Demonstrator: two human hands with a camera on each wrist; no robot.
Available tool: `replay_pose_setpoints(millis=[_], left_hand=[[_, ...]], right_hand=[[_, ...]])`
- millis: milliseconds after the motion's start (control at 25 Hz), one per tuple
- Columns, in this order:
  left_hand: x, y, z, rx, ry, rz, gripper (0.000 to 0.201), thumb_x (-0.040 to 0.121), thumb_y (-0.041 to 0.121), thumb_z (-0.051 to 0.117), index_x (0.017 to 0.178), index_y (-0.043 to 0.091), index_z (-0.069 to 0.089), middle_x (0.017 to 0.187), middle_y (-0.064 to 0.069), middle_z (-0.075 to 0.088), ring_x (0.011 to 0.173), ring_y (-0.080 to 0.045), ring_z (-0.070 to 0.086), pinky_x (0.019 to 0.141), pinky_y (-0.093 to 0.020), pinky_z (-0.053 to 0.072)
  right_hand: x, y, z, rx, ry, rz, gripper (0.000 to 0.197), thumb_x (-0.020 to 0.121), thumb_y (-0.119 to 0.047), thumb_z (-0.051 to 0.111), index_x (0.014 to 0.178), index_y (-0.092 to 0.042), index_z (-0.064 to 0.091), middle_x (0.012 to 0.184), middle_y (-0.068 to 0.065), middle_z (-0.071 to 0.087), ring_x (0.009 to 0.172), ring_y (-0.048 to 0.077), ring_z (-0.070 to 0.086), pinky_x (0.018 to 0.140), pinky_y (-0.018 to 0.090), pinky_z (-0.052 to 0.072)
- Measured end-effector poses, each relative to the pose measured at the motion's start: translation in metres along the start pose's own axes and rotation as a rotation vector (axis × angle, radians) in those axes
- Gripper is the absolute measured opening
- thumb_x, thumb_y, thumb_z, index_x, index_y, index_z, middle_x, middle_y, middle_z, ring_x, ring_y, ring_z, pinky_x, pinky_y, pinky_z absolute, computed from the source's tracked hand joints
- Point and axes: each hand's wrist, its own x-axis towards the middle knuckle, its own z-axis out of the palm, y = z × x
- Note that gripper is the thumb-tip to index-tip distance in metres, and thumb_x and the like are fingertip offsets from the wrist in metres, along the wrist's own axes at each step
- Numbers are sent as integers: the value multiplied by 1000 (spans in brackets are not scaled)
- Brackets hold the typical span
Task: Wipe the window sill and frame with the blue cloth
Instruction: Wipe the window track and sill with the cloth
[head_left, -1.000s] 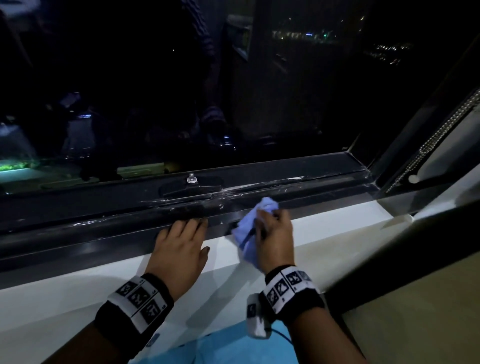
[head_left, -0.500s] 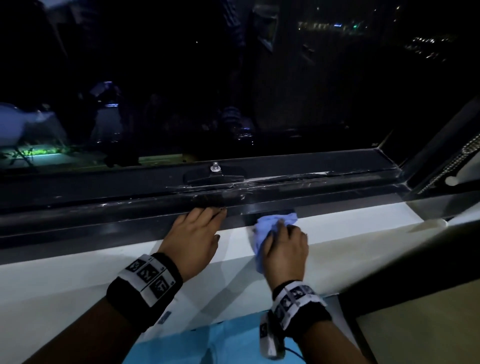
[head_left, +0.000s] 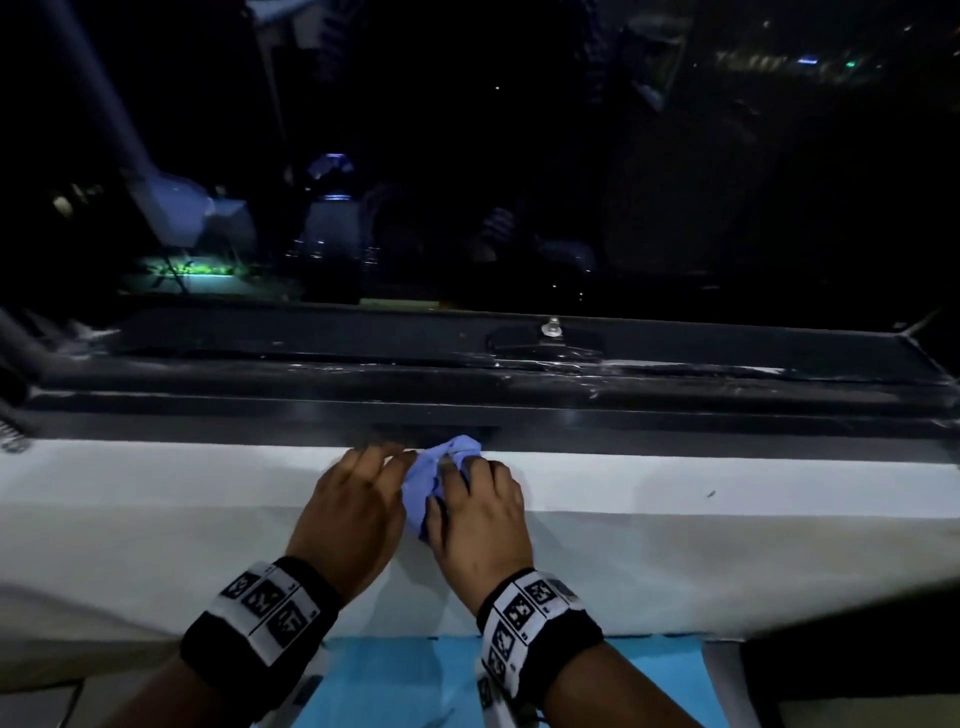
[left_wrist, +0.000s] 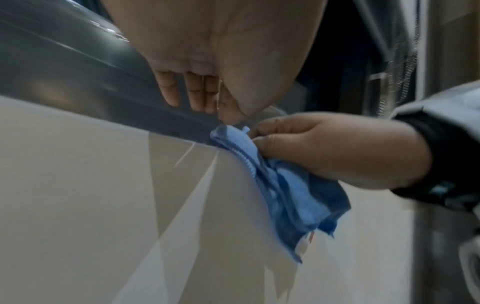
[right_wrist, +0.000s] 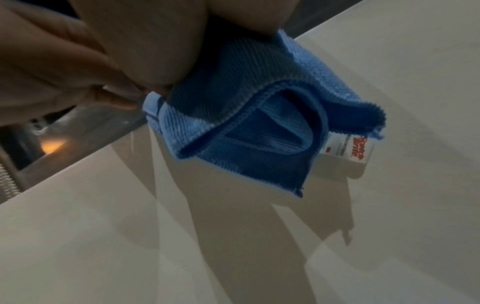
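My right hand (head_left: 470, 514) grips the bunched blue cloth (head_left: 439, 480) and holds it against the back of the white sill (head_left: 727, 499), where the sill meets the dark window frame (head_left: 571, 410). In the right wrist view the blue cloth (right_wrist: 246, 123) hangs in folds below my palm, with a white label (right_wrist: 348, 158) at its edge. My left hand (head_left: 358, 499) rests on the sill just left of the cloth, fingers relaxed and reaching to the frame. In the left wrist view the left fingers (left_wrist: 192, 92) touch the frame beside the blue cloth (left_wrist: 285, 185).
Dark window glass (head_left: 467, 182) rises behind the frame. A small metal knob on a stay arm (head_left: 551, 332) sits on the frame's upper ledge, right of my hands. A light blue sheet (head_left: 415, 680) lies below the sill's front edge.
The view has swung left along the window. My right hand has slid the cloth left along the frame's base until it is next to my left hand.
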Motion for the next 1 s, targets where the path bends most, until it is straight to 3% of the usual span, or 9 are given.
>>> replay_pose_setpoints(millis=[120,280,440,640,840,920,1000], left_hand=[[-30,-30,-3,-18,47,-126,46,82,23,35,120,7,55,118,-12,58,105,-31,56,90,-35,42],[-63,-70,-17,-61,114,-258,44,82,22,39,121,9,55,121,-9,56,105,-27,53,83,-37,49],[-98,-116,-28,-46,92,-403,49,81,25,38,125,8,53,124,-10,55,107,-27,51,81,-40,50],[-135,-163,-46,-43,78,-418,50,78,23,39,122,5,56,122,-15,58,108,-32,56,84,-40,52],[-161,-218,-55,-80,26,-432,54,73,26,41,120,4,57,121,-16,59,108,-33,58,85,-41,53],[-167,-239,-54,-58,1,-409,55,73,24,49,124,3,54,127,-17,57,113,-34,57,89,-43,52],[-173,-257,-53,-27,-44,-389,61,72,18,65,129,3,52,134,-17,53,120,-35,54,92,-48,49]], right_hand=[[8,-25,7,47,-26,-122,46,83,-38,46,124,-18,53,116,7,57,98,27,52,87,38,46],[13,-36,20,-25,53,8,40,79,-34,53,115,-18,58,107,10,58,91,28,48,84,37,36],[23,-85,40,-96,37,-25,34,80,-30,49,111,-16,57,99,13,57,85,30,49,78,39,41],[41,-166,60,-124,-70,-34,33,77,-21,57,109,-13,58,98,14,59,82,31,52,74,40,45],[61,-223,69,191,-184,-335,39,76,-27,40,105,-22,65,100,9,60,91,30,52,83,38,44],[65,-223,74,284,-110,-235,43,74,-27,36,103,-21,67,99,10,62,89,31,53,82,37,44],[63,-229,87,166,1,-84,45,78,-28,33,107,-20,66,99,12,61,87,34,54,81,39,45]])
